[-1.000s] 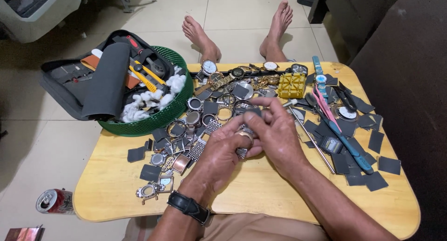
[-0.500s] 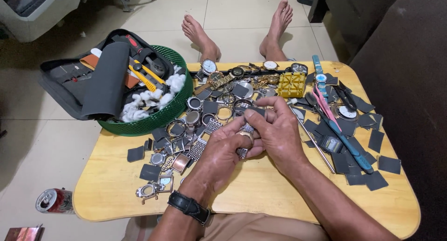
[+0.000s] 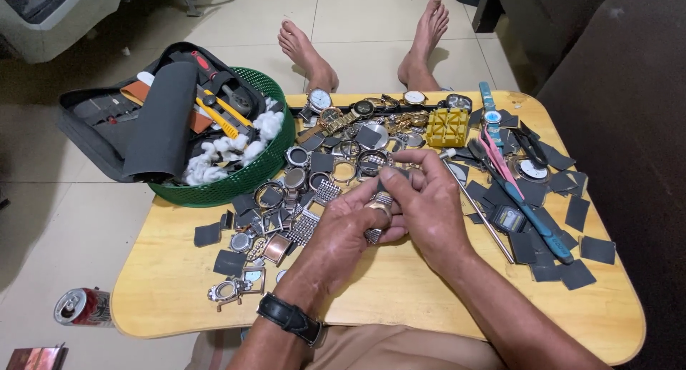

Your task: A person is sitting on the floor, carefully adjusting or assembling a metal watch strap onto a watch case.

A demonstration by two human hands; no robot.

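Low wooden worktop [image 3: 400,298], seen from above; a person sits at its near edge, bare feet beyond the far edge.

Both hands meet over the middle of the worktop. Left hand [image 3: 343,227], black strap watch [image 3: 289,318] on the wrist, has its grip clenched round a metal watch with a link bracelet [image 3: 377,211]; part of the bracelet hangs out below the fingers. Right hand [image 3: 429,206] has its grip pinching the same piece from the far side, thumb and fingertips pressed at the case end. The watch is off the surface, between the two hands, just above the near fringe of the parts pile.

Far and left of the hands: heap of watch cases, bezels and bracelets [image 3: 321,170]. Yellow watch holder block [image 3: 448,127] far right of centre. Dark square pads [image 3: 572,220] scattered right, with a blue-handled tool [image 3: 536,223] and a thin metal rod [image 3: 479,206]. Green basket [image 3: 243,177] far left, holding a tool case and white wadding. Drinks can [image 3: 82,306] on the floor, near left.

Judgement: the work goes best with the left hand bracing firmly, the right applying small controlled pressure, and the piece kept low over the worktop so any freed part lands there.
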